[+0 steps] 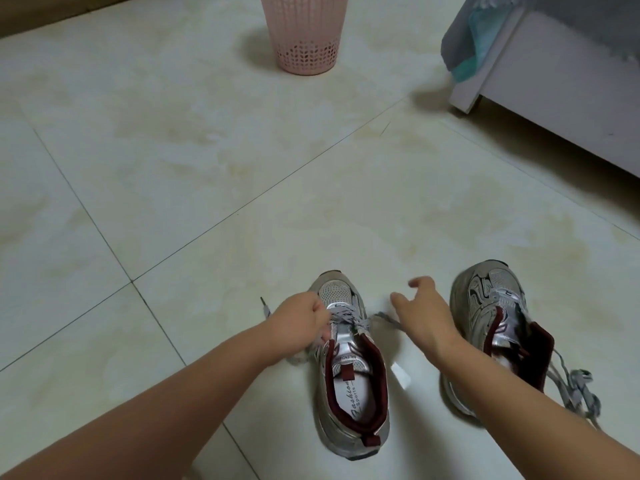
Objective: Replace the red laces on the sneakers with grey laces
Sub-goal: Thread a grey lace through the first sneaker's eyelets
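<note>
Grey lace [346, 318] part-threaded on left sneaker [349, 375]; left hand [304, 323] pinches it, right hand [420, 311] spread, empty. Next: grab free end, feed eyelet.

We see two silver mesh sneakers on the pale tiled floor [173, 188]: the left sneaker [349, 372] before us, the right sneaker [495, 317] beside it. A small white paper scrap [401, 375] lies between them. Far behind stands a pink perforated plastic basket [306, 36], a white cabinet [561, 84] to its right.
</note>
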The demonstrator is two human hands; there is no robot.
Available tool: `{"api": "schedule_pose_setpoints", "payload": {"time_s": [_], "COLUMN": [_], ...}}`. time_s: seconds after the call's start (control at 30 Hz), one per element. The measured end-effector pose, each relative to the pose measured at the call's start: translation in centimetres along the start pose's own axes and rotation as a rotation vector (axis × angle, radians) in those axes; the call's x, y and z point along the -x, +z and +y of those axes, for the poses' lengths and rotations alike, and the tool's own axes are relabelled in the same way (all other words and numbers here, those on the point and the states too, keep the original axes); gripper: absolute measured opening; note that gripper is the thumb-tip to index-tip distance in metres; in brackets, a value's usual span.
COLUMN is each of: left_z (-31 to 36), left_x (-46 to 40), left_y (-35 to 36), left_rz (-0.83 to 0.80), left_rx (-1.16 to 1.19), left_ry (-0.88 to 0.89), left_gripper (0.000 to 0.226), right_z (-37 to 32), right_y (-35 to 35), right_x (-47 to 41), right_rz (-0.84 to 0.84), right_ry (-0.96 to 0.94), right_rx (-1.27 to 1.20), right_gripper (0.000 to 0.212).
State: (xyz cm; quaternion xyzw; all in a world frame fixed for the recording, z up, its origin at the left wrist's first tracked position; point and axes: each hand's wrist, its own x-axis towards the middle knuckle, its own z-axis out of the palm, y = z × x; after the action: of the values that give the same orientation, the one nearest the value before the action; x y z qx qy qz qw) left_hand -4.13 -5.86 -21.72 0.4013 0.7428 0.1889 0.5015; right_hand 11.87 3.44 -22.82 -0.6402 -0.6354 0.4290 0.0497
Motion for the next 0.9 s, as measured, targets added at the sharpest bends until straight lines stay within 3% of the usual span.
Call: {"api": "schedule_pose_setpoints", "payload": {"time_s": [0.07,0.13,0.2,0.3,0.4,0.47,0.5,0.53,0.63,0.7,0.77,0.83,0.9], "left_z": [1.1,2.1,2.9,3.1,2.0,1.2,0.9,0.9,1.4,2.2,2.7,2.5,1.7], "left_x": [0.1,0.1,0.1,0.1,0.0,0.1,0.2,0.3,0.4,0.3,0.1,-0.2,-0.5], "left_y": [-0.4,-0.9,-1.7,-3.1,-4.7,-5.2,-5.2,-5.1,-4.2,-3.7,-3.4,-3.4,-3.7], "left_rz": [0.007,0.052,0.084,0.103,0.102,0.078,0.068,0.064,0.078,0.117,0.163,0.187,0.169], "left_rx": [0.087,0.144,0.138,-0.026,-0.375,-0.447,-0.442,-0.434,-0.445,-0.450,-0.432,-0.460,-0.529], "left_ry": [0.040,0.124,0.205,0.268,0.237,0.192,0.186,0.194,0.277,0.348,0.368,0.353,0.319], "left_gripper": [0.024,0.020,0.019,0.013,0.013,0.019,0.019,0.019,0.017,0.014,0.012,0.016,0.022], "right_z": [-1.2,-2.2,-2.6,-2.7,-2.0,-1.3,-1.2,-1.2,-2.0,-3.0,-3.8,-4.0,-4.3], "right_y": [0.5,1.4,2.2,1.9,0.6,0.2,0.2,0.3,0.3,0.6,1.0,0.8,0.0], "right_x": [1.1,2.3,2.9,2.1,0.8,0.5,0.6,0.8,1.7,2.3,2.7,2.4,1.9], "right_rz": [-0.114,-0.268,-0.287,-0.162,-0.083,-0.070,-0.058,-0.055,-0.076,-0.165,-0.241,-0.213,-0.160], "right_ry": [-0.214,-0.386,-0.461,-0.369,-0.105,-0.029,-0.037,-0.067,-0.338,-0.534,-0.572,-0.544,-0.465], "right_rx": [-0.004,0.065,0.093,0.007,-0.277,-0.322,-0.305,-0.271,-0.023,0.116,0.185,0.191,0.045], "right_gripper": [0.037,0.029,0.025,0.037,0.033,0.024,0.014,0.018,0.063,0.051,0.012,0.019,0.025]}}
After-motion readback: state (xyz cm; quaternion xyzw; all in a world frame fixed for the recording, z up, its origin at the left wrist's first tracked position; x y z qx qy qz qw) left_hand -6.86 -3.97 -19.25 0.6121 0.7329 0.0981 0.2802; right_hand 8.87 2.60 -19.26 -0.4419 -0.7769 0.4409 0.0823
